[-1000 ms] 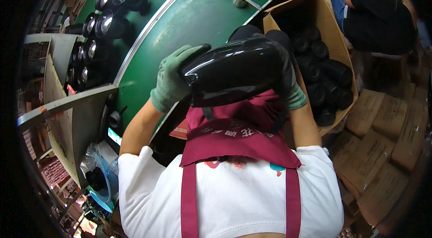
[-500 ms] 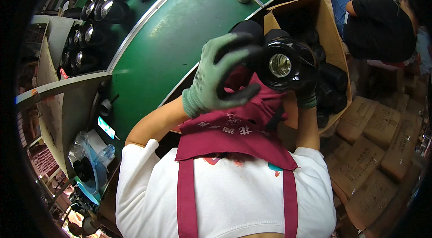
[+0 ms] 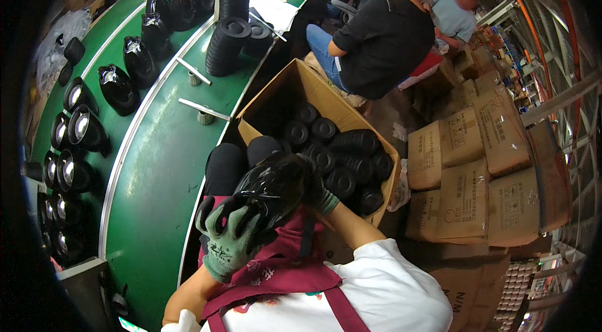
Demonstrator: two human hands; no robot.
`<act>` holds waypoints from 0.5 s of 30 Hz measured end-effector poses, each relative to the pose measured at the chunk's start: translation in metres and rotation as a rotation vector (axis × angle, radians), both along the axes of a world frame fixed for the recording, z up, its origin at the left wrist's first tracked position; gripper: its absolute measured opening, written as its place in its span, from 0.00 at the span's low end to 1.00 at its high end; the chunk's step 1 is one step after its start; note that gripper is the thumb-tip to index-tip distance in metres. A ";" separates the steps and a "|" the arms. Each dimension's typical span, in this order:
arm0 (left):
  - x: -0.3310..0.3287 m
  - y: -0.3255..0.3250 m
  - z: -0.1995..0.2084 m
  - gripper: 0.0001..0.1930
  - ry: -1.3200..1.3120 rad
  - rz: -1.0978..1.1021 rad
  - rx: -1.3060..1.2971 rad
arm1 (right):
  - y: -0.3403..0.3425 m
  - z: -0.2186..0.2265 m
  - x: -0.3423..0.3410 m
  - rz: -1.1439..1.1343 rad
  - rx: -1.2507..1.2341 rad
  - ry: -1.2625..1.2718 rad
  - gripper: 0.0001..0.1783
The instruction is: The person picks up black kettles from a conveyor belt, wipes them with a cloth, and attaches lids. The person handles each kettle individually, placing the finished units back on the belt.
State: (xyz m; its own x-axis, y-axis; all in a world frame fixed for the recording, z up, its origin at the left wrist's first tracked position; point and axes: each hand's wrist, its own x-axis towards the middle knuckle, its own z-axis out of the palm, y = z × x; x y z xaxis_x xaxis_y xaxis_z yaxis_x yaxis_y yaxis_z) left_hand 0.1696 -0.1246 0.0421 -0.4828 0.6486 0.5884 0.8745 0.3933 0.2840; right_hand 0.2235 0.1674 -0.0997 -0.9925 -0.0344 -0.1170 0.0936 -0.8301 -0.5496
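Observation:
A glossy black jug-like housing is held over my lap, tilted, with its smooth rounded side up. My left hand, in a green glove with dark fingertips, grips its near left side with curled fingers. My right hand, in a matching glove, holds the far right side; the housing partly hides its fingers. Just beyond my knees stands an open cardboard box with several stacks of round ribbed black parts inside.
A green work table with a metal rail runs along my left. It carries rows of black housings, stacked black discs and metal T-shaped bars. Closed cartons are piled at right. A seated person is beyond the box.
My left hand has come from open beside the housing to gripping it. The housing has turned, its round opening no longer showing. The view has swung right and further out.

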 end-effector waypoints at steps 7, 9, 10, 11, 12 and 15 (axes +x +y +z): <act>0.006 0.003 -0.014 0.24 0.052 -0.024 0.153 | 0.008 0.013 -0.024 -0.150 0.620 0.039 0.19; 0.012 -0.006 -0.044 0.24 0.024 -0.015 0.138 | 0.029 0.022 -0.034 -0.220 1.026 0.172 0.19; 0.017 -0.018 -0.054 0.23 -0.056 0.003 0.020 | 0.025 0.062 -0.048 -0.141 1.036 0.160 0.20; 0.014 -0.033 -0.071 0.22 -0.099 -0.118 -0.134 | 0.020 0.098 -0.060 -0.063 1.043 0.149 0.21; 0.006 -0.048 -0.088 0.21 -0.167 -0.240 -0.287 | 0.012 0.127 -0.073 0.072 0.827 0.088 0.24; -0.002 -0.089 -0.107 0.26 -0.681 -0.268 -0.378 | -0.027 0.108 -0.084 0.198 1.539 0.529 0.28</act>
State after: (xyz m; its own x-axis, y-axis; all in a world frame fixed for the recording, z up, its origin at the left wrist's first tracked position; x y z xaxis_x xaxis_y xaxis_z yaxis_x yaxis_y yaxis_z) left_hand 0.1677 -0.2132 -0.0652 -0.4556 0.8883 -0.0587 0.6363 0.3711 0.6763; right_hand 0.1390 0.1402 0.0086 -0.9254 -0.3379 0.1714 -0.3304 0.4983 -0.8015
